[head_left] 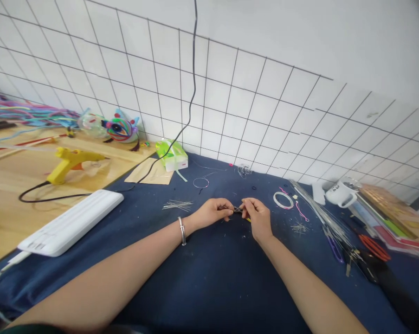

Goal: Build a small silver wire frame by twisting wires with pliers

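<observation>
Over the dark blue cloth (212, 278), my left hand (211, 212) and my right hand (258, 217) meet near the middle, fingertips pinched close together. Between them is a small piece of thin wire (237, 209), too fine to make out in detail; both hands are closed on it. A bit of something yellow (248, 220) shows just under my right hand, its kind hidden. To the left of my left hand lies a bundle of short straight wires (177, 205). Right of my right hand are a white ring-shaped roll (283, 200) and a scatter of short wires (299, 227).
A white power strip (72, 222) and a yellow glue gun (72, 162) lie at left. A green tissue pack (172, 155) stands at the back, with a black cord hanging across it. At right are long wires (315, 206), purple-handled scissors (334, 248) and a white mug (342, 194).
</observation>
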A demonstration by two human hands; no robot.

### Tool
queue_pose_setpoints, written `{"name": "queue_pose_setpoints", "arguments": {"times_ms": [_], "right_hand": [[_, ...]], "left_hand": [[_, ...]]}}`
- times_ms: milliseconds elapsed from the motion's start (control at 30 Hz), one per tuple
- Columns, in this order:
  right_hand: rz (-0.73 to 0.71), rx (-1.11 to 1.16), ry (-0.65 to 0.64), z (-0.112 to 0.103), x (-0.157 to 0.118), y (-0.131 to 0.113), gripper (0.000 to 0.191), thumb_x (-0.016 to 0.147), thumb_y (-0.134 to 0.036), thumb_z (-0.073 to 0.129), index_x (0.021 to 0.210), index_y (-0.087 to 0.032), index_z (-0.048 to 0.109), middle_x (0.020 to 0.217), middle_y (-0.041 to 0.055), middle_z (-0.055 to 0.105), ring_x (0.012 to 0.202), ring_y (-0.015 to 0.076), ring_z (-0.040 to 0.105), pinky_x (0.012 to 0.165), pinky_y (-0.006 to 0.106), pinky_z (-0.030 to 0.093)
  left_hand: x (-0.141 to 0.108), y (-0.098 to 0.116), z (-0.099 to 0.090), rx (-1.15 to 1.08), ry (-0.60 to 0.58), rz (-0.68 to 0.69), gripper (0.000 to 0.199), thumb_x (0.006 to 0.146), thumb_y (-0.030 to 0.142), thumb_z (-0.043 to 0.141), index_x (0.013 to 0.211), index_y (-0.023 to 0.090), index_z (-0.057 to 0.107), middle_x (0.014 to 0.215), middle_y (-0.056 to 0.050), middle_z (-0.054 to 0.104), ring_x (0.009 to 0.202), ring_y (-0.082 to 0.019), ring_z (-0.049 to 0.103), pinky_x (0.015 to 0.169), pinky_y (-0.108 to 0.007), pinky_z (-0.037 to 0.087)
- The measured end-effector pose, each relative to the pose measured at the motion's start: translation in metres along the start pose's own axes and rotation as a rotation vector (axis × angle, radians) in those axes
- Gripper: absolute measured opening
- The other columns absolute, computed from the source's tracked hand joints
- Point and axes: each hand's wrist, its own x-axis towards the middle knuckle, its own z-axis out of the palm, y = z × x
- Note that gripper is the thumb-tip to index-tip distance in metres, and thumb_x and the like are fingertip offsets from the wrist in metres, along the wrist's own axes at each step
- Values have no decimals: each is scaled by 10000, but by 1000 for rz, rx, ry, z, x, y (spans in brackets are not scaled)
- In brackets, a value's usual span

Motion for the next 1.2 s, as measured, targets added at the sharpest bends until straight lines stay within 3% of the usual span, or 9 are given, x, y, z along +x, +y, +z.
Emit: {"name": "queue_pose_setpoints", "arguments": {"times_ms": [167, 367, 567, 1200], "right_hand": [[-22, -21, -20, -1, -2, -2, 300, 791, -433, 483, 853, -166, 606, 661, 2, 584, 513, 85, 481, 545, 224, 413], [-39, -29, -49, -1, -5, -3, 260, 804, -401, 478, 839, -178, 608, 635, -16, 569, 516, 78, 477, 560, 216, 402], [-50, -65, -61, -1, -9, -5, 276, 811, -418, 462, 844, -184, 605, 668, -8, 593, 510, 80, 494, 557, 218, 408], [-74, -113, -115, 4, -19, -6, 276, 807, -405, 469, 876, -188, 624, 724, 12, 604, 552, 97, 522, 563, 225, 425]], "left_hand": [[-2, 7, 1, 55, -20, -10, 218, 773, 304, 537, 864, 120, 612, 748, -24, 608, 570, -86, 554, 575, -215, 446], [-4, 7, 5, 121, 35, -12, 252, 754, 349, 558, 832, 120, 627, 739, -28, 604, 498, -71, 530, 498, -196, 428], [-6, 8, 7, 120, 57, 36, 212, 754, 300, 553, 828, 113, 618, 760, -33, 607, 564, -88, 558, 542, -204, 458], [-6, 8, 5, 362, 149, 73, 159, 772, 228, 478, 691, 129, 573, 558, 23, 546, 493, -73, 513, 486, -165, 379]]}}
